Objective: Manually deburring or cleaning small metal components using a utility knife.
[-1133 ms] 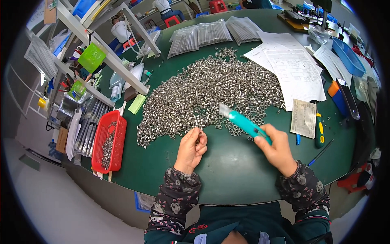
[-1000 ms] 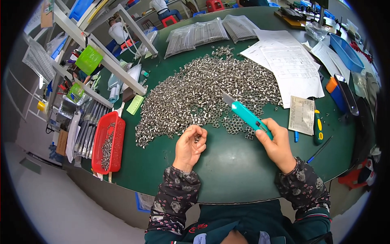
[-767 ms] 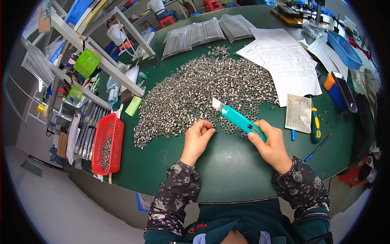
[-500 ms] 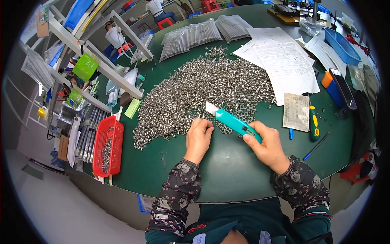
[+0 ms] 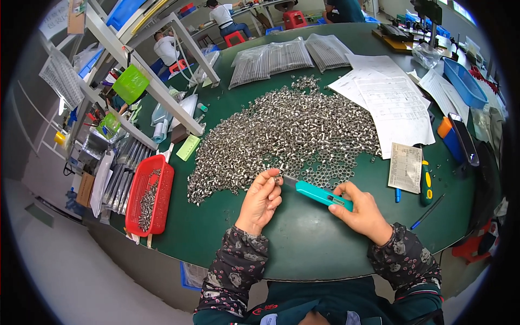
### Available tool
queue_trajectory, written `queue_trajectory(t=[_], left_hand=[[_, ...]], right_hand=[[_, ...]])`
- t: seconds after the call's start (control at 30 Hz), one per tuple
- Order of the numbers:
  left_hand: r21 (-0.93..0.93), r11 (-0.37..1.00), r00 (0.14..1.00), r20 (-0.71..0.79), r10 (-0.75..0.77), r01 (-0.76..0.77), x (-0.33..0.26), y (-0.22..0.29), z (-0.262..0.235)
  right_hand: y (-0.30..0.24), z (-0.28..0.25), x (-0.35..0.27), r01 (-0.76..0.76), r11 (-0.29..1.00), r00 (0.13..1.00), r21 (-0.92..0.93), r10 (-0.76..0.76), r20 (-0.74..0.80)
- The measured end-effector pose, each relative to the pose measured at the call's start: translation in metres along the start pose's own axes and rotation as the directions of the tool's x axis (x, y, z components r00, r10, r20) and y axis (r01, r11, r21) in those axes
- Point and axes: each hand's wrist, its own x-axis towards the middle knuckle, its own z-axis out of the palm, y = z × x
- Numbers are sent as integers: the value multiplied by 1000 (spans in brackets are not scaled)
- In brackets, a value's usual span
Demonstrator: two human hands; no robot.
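Note:
My right hand (image 5: 360, 210) grips a teal utility knife (image 5: 318, 193), its blade pointing left toward my other hand. Between the thumb and fingertips of my left hand (image 5: 261, 203) is a small metal ring (image 5: 278, 180), partly covered by the fingers. The blade tip lies right beside this ring; whether the two touch I cannot tell. Just beyond both hands spreads a wide heap of small shiny metal rings (image 5: 281, 127) on the green table (image 5: 309, 244). At the heap's near right part the rings lie in a single layer.
A red basket (image 5: 167, 187) with metal pieces stands at the left. Bags of metal tubes (image 5: 290, 56) lie at the back. Papers (image 5: 398, 105), a card (image 5: 405, 167), a screwdriver (image 5: 427, 187), a pen (image 5: 428, 211) and a phone (image 5: 463, 140) are at the right. A metal frame (image 5: 157, 76) rises at left.
My left hand has lifted from the heap's edge and turned up, now showing a ring in its fingertips. The knife has come lower, its blade now beside that ring. The view has shifted slightly.

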Motion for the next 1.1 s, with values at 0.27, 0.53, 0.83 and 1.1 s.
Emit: queue_trajectory(t=[0.27,0.53,0.83,1.1], left_hand=[[29,1000,1000,-21,-9,9,2,-4,0],[116,993,1000,16,21,-23,0,-6,3],[220,975,998,-60,26,-13,-1,-7,3],[280,959,996,-77,51,-27,-1,-7,2]], right_hand=[[2,-2,2,-54,998,986,37,47,162],[7,-2,2,-122,985,966,122,90,242],[-2,-4,2,-42,990,991,-131,58,122],[-5,-3,2,42,971,997,-235,-25,73]])
